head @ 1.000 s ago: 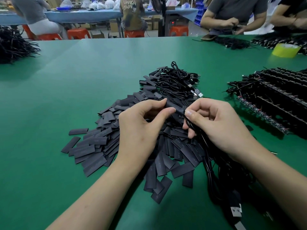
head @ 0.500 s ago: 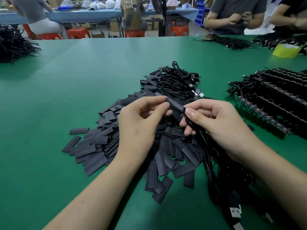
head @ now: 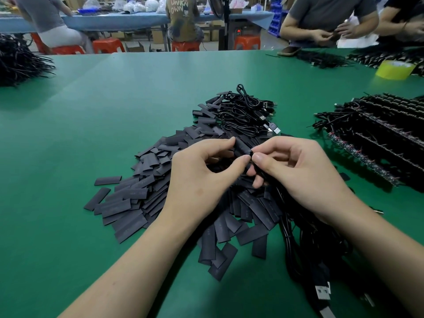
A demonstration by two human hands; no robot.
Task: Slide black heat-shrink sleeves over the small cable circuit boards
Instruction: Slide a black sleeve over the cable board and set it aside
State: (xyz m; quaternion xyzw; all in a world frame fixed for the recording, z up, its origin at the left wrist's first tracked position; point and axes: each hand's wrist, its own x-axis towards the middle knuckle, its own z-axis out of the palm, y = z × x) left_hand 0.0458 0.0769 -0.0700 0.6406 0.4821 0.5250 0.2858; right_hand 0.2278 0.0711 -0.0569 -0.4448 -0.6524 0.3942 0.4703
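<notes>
The left hand (head: 202, 180) pinched one black sleeve (head: 242, 148) between thumb and finger, over the pile of sleeves (head: 137, 203) in the middle of the bench (head: 114, 111). The right hand (head: 298, 173) pinched the cable (head: 286, 226) right at the sleeve's end. The board could not be seen. The sleeve looked light, thin and bendy, so it was best held softly by its sides, not squashed flat.

A green work table (head: 114, 125) is pretty much covered in black stuff. A pile of flat black heat-shrink sleeves (head: 137, 198) is spread across the middle, with coiled black USB cables (head: 245, 115) just behind it. On the right, rows of black wired strips (head: 378, 134) are laid out, a yellow tape roll (head: 394, 69) is parked beyond them, and a heap of black wires (head: 18, 63) is dumped far left.
</notes>
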